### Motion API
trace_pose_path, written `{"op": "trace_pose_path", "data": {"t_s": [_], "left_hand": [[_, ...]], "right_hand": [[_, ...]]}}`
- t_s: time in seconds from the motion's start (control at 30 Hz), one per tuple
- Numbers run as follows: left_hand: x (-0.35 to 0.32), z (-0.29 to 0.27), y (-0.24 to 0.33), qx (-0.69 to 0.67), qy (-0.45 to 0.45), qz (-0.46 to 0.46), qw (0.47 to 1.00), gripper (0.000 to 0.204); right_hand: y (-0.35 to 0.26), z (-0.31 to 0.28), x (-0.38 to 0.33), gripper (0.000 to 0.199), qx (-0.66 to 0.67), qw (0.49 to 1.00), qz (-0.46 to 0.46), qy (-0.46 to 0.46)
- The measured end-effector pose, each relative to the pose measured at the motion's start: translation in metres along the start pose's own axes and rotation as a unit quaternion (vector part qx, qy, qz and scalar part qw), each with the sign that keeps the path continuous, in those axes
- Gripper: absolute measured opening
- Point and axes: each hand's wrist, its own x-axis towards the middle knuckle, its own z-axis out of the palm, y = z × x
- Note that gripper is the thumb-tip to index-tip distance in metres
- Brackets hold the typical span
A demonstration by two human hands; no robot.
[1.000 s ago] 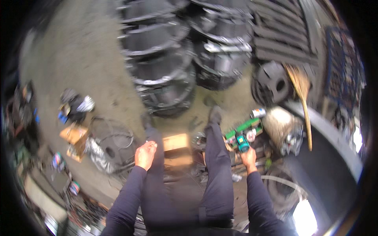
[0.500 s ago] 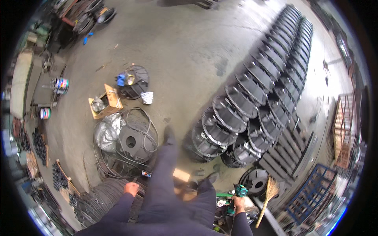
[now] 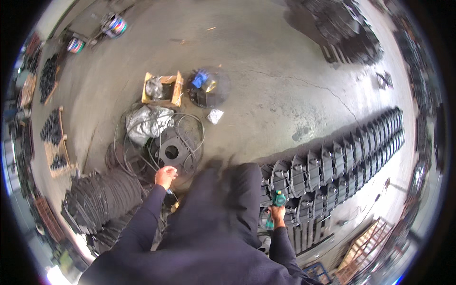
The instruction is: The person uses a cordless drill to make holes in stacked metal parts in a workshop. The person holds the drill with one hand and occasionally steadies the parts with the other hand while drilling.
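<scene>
My right hand (image 3: 277, 214) is closed around the grip of a teal and black cordless drill (image 3: 279, 198), held out in front of my right thigh. My left hand (image 3: 165, 176) hangs in the air with its fingers loosely curled; no object shows in it. Below and beyond that hand lies a round dark metal plate (image 3: 187, 142) with a hole in its middle. A loose grey hose (image 3: 203, 130) loops over the plate, beside a crumpled silver plastic bag (image 3: 146, 124).
Two long rows of black ribbed metal housings (image 3: 323, 164) stand on the right. Ahead are a wooden box (image 3: 176, 90) and a dark disc (image 3: 221, 90) with a blue glove (image 3: 200, 78). Stacked dark rings (image 3: 102, 202) lie at left. Paint cans (image 3: 114, 26) stand far left.
My body has turned to the right, and the rows of housings now run across the right side. The drill has come up in my right hand, away from the cluttered tools beside me.
</scene>
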Motion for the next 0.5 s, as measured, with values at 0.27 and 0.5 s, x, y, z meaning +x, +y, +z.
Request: {"op": "trace_pose_path", "data": {"t_s": [0.27,0.5], "left_hand": [[-0.034,0.030,-0.061,-0.160,0.149,-0.195,0.956,0.021],[-0.086,0.121,-0.025,-0.078,0.218,-0.177,0.957,0.023]], "right_hand": [[-0.222,-0.092,0.210,0.022,-0.376,0.880,-0.289,-0.021],[-0.458,-0.110,0.260,0.030,-0.298,0.920,-0.213,-0.137]]}}
